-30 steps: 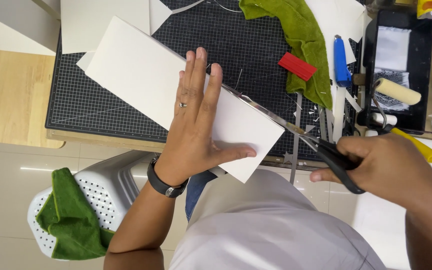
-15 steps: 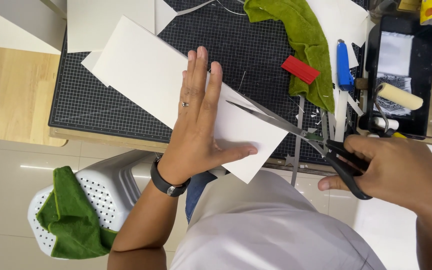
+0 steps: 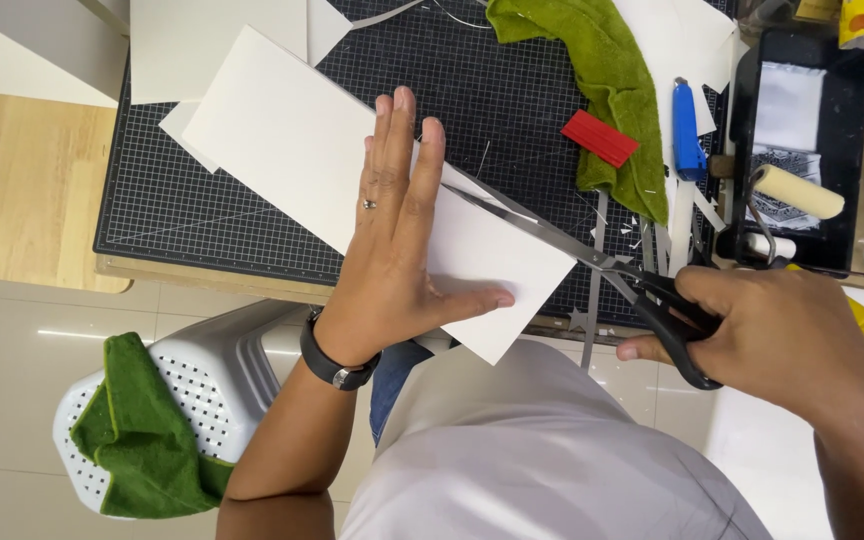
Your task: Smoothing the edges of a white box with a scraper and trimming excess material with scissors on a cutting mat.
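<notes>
A long white rectangular sheet of stiff card (image 3: 352,180) is laid diagonally across a black gridded cutting mat (image 3: 202,210), which is carried by a pale wooden table (image 3: 22,190). The near end of the sheet juts past the table's front edge. The left hand (image 3: 397,250) is pressed flat on the sheet, fingers held straight and close together, thumb spread out to the side toward the sheet's near corner; a ring is worn on one finger and a black wristband (image 3: 332,362) on the wrist.

A pair of black-handled steel scissors (image 3: 592,265) is gripped by the right hand (image 3: 762,335), whose fingers are closed through and around the handle loops. The blades are parted and set against the right edge of the sheet, their tips lying just beside the left hand's fingers.

Farther back on the mat, a crumpled green cloth (image 3: 602,90) is seen, with a small red ribbed block (image 3: 600,138) lying on it and a blue utility knife (image 3: 687,130) just beside it. A black tray (image 3: 852,150) with a small paint roller (image 3: 797,192) is placed at the right. Below the table, a white perforated stool (image 3: 202,390) with another green cloth (image 3: 142,440) draped over it stands on the tiled floor.
</notes>
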